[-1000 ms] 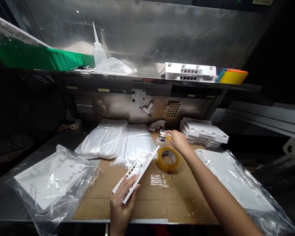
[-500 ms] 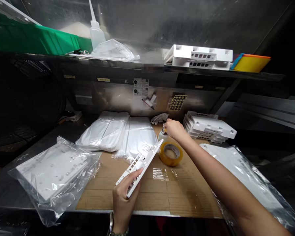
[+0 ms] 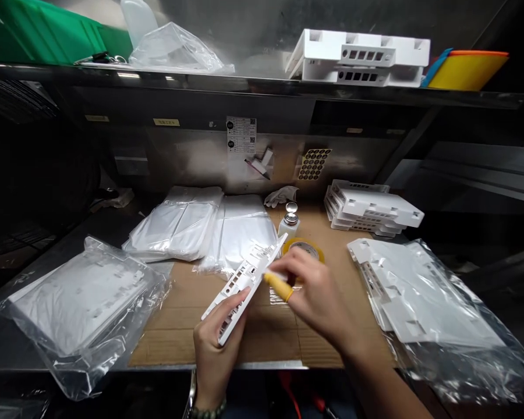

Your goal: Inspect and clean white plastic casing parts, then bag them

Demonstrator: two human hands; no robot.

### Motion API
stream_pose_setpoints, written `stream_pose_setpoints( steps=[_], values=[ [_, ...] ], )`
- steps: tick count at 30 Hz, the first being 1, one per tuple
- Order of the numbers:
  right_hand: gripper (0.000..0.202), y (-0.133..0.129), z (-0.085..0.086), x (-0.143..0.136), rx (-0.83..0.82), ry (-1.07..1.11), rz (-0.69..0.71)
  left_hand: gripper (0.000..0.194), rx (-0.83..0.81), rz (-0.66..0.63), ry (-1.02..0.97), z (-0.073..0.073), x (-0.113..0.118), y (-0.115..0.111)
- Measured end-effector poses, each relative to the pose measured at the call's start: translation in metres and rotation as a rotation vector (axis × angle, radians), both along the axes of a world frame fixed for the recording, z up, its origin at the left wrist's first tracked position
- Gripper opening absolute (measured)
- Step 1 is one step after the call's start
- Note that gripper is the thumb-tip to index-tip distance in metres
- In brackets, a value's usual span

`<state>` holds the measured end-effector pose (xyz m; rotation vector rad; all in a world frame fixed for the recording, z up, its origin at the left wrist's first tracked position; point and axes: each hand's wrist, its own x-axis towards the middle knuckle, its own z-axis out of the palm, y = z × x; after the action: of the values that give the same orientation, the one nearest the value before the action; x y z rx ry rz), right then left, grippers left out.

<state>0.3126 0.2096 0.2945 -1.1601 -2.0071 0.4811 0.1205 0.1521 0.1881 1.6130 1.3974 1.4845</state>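
Observation:
My left hand (image 3: 218,343) is wrapped round the lower end of a white plastic housing (image 3: 255,276) with a row of port cutouts. It is tilted on edge above the cardboard. My right hand (image 3: 318,294) is closed beside the housing's upper right edge, a yellow finger cot (image 3: 279,286) on one digit. Something whitish shows between its fingers, too blurred to name. Behind that hand lies a roll of yellowish tape (image 3: 303,247), partly hidden. A bottle with a metal pump top (image 3: 290,220) stands just beyond the housing, its lid raised.
Bagged housings lie at the left (image 3: 82,302) and right (image 3: 423,297). Stacks of clear plastic bags (image 3: 179,224) sit behind the cardboard sheet (image 3: 170,326). More white housings are stacked at back right (image 3: 371,206) and on the overhead shelf (image 3: 262,84).
My right hand has come back from the pump bottle to the housing's edge, uncovering the bottle. My left hand still holds the housing. The view has shifted downward.

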Motion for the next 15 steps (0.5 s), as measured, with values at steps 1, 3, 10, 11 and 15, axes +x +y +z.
stream_pose_setpoints(
  steps=[1,3,10,11,15],
  values=[
    [0.009,-0.009,-0.007,-0.006,0.025,0.053,0.057,0.031,0.012,0.004,-0.001,0.0,0.0,0.0],
    [0.01,-0.014,-0.019,-0.014,0.066,0.064,0.097,0.031,0.023,0.013,-0.002,0.0,0.0,0.0],
    [0.009,0.001,-0.023,-0.012,0.128,0.071,-0.047,0.029,-0.026,0.015,-0.003,0.001,0.002,0.0],
    [0.01,-0.001,-0.022,-0.013,0.114,0.072,-0.013,0.028,-0.019,0.017,-0.003,0.001,0.002,0.001],
    [0.01,-0.003,-0.02,-0.014,0.078,0.068,0.09,0.028,0.008,0.018,-0.001,0.002,0.002,0.001]
  ],
)
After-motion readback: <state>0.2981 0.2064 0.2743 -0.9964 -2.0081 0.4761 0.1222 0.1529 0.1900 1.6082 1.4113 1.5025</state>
